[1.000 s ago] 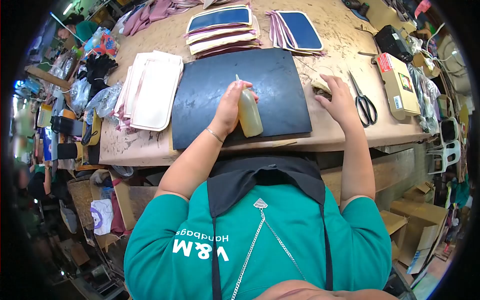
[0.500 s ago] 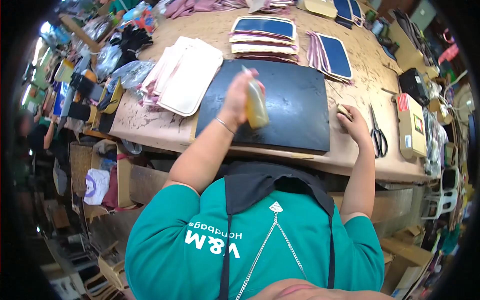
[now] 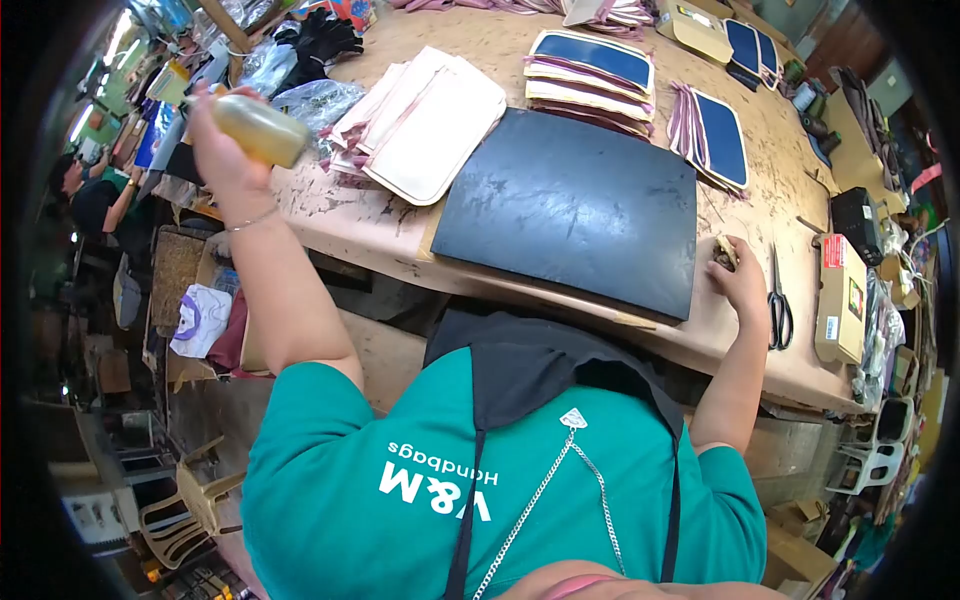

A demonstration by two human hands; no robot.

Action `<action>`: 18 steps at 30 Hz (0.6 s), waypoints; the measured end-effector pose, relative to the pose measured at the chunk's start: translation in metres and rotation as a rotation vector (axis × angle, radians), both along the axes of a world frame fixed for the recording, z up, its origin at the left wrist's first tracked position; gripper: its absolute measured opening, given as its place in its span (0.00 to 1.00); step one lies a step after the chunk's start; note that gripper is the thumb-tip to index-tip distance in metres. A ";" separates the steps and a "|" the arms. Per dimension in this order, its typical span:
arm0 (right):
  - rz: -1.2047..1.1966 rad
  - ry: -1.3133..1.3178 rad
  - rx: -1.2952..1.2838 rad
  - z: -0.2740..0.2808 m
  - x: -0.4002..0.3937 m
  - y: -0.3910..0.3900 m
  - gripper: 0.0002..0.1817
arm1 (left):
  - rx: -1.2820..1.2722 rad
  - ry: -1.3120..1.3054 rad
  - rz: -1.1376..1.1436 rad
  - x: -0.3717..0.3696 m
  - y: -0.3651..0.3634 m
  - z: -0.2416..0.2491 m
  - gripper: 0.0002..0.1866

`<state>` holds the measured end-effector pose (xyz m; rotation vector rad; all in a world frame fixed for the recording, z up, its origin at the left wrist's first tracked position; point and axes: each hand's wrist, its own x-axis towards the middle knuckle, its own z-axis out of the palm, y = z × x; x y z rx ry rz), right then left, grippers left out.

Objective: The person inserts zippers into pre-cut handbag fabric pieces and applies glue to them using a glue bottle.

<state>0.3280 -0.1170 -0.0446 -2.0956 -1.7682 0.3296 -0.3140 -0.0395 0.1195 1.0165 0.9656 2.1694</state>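
My left hand (image 3: pixel 225 150) is closed around a translucent squeeze bottle (image 3: pixel 262 130) with yellowish liquid inside, raised past the table's left side. By the table's front right my right hand (image 3: pixel 742 280) is closed on a small tan and dark piece (image 3: pixel 726 254), mostly hidden by my fingers. Black-handled scissors (image 3: pixel 780 305) lie just to the right of that hand. Between my hands is a black rectangular board (image 3: pixel 570 205) with a bare, scuffed top. To its left lies a fanned stack of cream panels (image 3: pixel 430 135).
Behind the board sits a stack of blue panels with cream edges (image 3: pixel 592 60), with more blue panels (image 3: pixel 720 140) to its right. A cardboard box (image 3: pixel 840 300) stands at the right. Black gloves (image 3: pixel 325 45) and plastic bags lie at back left. Another person (image 3: pixel 95 200) is at far left.
My left hand has swung left with the bottle, from above the black board to beyond the table's left side. My right hand stays near the scissors, still holding the small piece. The view has shifted.
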 end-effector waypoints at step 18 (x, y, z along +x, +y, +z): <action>0.490 0.564 0.581 0.088 -0.129 -0.062 0.35 | -0.436 0.588 -1.468 0.332 -0.087 -0.129 0.22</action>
